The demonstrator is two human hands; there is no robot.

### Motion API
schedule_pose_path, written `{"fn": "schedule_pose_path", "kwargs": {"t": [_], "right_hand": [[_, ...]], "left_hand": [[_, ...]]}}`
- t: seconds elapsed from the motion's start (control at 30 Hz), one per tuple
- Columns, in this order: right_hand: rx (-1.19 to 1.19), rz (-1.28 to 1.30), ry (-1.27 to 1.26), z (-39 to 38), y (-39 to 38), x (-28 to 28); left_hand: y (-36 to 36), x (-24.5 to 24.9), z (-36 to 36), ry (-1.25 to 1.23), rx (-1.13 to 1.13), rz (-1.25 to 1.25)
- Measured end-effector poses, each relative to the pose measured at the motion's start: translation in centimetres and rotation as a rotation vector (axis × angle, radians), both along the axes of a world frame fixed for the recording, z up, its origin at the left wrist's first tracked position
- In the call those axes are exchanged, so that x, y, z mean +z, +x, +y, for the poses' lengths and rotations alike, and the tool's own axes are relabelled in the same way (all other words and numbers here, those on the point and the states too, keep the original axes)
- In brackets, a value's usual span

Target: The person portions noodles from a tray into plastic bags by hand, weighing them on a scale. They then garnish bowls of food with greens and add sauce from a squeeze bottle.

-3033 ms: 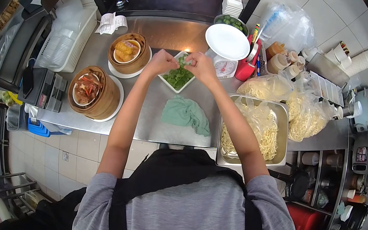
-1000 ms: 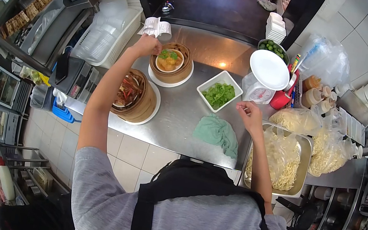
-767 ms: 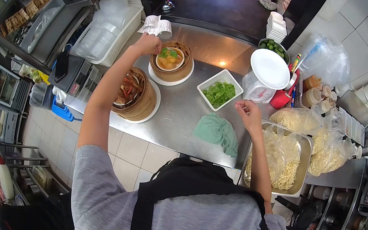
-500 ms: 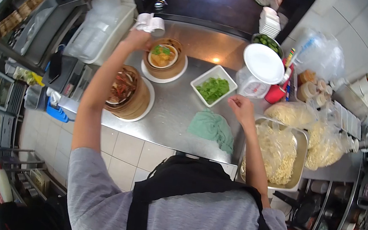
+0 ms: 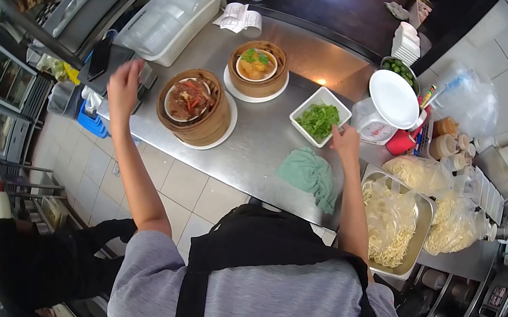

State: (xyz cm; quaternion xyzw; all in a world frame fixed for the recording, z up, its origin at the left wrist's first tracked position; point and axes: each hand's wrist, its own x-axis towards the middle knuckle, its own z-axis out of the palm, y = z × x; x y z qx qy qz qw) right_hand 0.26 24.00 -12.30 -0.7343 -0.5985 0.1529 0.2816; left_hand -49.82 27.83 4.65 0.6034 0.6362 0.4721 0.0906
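Note:
My left hand [image 5: 123, 88] hangs over the counter's left edge near the black device, its fingers partly blurred; any contents are hidden. My right hand [image 5: 346, 140] is at the right rim of the square white bowl [image 5: 304, 108] of green leaves [image 5: 318, 122], fingers bent together against the rim or leaves. A bamboo steamer of red-topped food [image 5: 190, 99] and another with a bowl of orange food [image 5: 256, 65] stand on white plates. Curled white paper slips [image 5: 240, 19] lie behind them. A green cloth [image 5: 309, 176] is crumpled before the bowl.
A metal tray of noodles [image 5: 416, 253] and noodle bags [image 5: 451, 225] stand at the right. Behind are a white round-lidded container [image 5: 395, 99] and stacked white dishes [image 5: 407, 44]. A bin of plastic lids [image 5: 185, 29] is back left. A person in black [image 5: 41, 264] is lower left.
My left hand has left the paper slips and moved left and toward me. My right hand has come to the leaf bowl's rim. The view has shifted, and more of the person in black shows.

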Motion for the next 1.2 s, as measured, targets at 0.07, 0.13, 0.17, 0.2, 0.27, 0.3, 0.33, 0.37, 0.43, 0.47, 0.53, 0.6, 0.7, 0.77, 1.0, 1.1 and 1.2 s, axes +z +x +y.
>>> {"fn": "schedule_pose_path", "kwargs": {"t": [0.07,0.13,0.17,0.2,0.27,0.3,0.33,0.37,0.43,0.47,0.53,0.6,0.7,0.77,1.0,1.1,1.2], "right_hand": [[-0.019,-0.192,0.019,0.3,-0.9,1.9],[-0.097,-0.273,-0.048,-0.8,-5.1,9.3],[0.086,-0.050,0.018,-1.0,-7.0,10.9],[0.261,0.173,0.086,-0.9,-9.1,11.7],[0.453,0.650,-0.104,0.7,-14.3,8.8],[0.541,0.594,-0.225,1.7,-16.2,7.9],[0.604,0.661,-0.371,1.5,-17.7,9.8],[0.618,0.762,-0.334,2.2,-19.4,7.8],[0.615,0.920,-0.352,3.4,-21.6,3.8],[0.601,0.982,-0.412,3.4,-22.0,3.1],[0.587,0.951,-0.396,1.9,-22.1,3.5],[0.555,0.968,-0.404,0.4,-21.9,4.0],[0.491,1.028,-0.415,-1.2,-19.9,3.9],[0.503,1.055,-0.430,-2.4,-17.9,3.6],[0.460,0.661,-0.187,-6.5,-9.6,5.3],[0.296,0.610,0.094,-9.1,-0.7,14.4],[0.093,0.643,0.519,-8.7,13.2,16.5]], "left_hand": [[-3.9,-5.9,-1.1,-0.349,0.101,0.103],[-3.6,-10.3,-2.6,-0.591,0.080,-0.220],[-2.4,-11.4,-2.9,-0.655,0.048,-0.515],[-1.3,-12.7,-2.8,-0.715,0.008,-0.810],[-3.1,-18.6,-1.2,-0.710,-0.330,-1.139],[-2.6,-18.8,-1.4,-0.650,-0.398,-1.198],[-2.3,-18.3,-1.9,-0.649,-0.383,-1.215],[-1.3,-16.6,-2.3,-0.666,-0.410,-1.224],[0.0,-14.7,-3.0,-0.695,-0.388,-1.203],[-0.1,-14.6,-3.3,-0.703,-0.337,-1.171],[-2.0,-16.8,-3.1,-0.777,-0.428,-1.128],[-1.7,-18.5,-4.2,-0.729,-0.291,-1.124],[0.9,-18.1,-6.7,-0.656,-0.223,-1.132],[3.9,-17.6,-8.7,-0.623,-0.196,-1.144],[12.5,-16.8,-13.8,-0.578,-0.134,-1.293],[13.9,-18.2,-14.1,-0.557,-0.127,-1.312],[14.7,-18.8,-14.3,-0.503,-0.052,-1.362]]}}
